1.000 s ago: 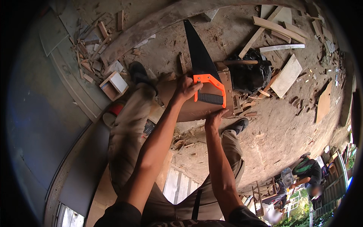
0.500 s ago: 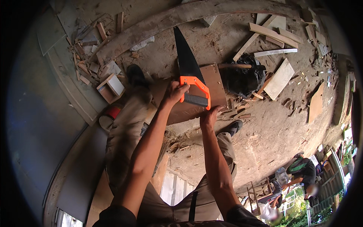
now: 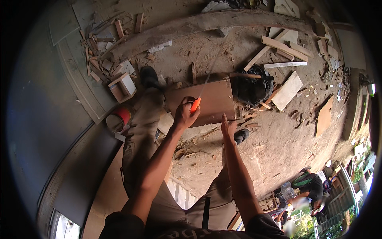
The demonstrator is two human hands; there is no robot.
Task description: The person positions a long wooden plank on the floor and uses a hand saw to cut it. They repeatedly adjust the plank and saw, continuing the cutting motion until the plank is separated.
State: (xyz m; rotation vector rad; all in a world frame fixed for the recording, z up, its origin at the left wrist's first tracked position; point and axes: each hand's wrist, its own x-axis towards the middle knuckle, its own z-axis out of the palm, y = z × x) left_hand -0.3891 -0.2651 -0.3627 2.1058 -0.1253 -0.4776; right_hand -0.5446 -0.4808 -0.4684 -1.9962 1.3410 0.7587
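Note:
My left hand [image 3: 186, 114] is closed round the orange handle [image 3: 195, 105] of a handsaw. The saw stands edge-on to me, so its blade [image 3: 205, 81] shows as a thin line pointing away over the board. Below it is a brown wooden board [image 3: 215, 97] with a rough near edge, lying between my legs. At the near right corner of that board, my right hand [image 3: 229, 128] grips the edge, one digit on top and the other fingers partly hidden.
A long curved timber [image 3: 191, 24] crosses the far ground. Wood offcuts [image 3: 284, 47] lie far right, near a black plastic bag [image 3: 252, 87] with a wooden-handled tool [image 3: 244, 75] on it. A red-banded bucket [image 3: 118, 119] stands by my left leg. Other people [image 3: 310, 185] are at lower right.
My left hand has turned the saw from broadside to edge-on and lowered it slightly. My right hand has shifted a little right and nearer along the board's edge. My view has shifted slightly.

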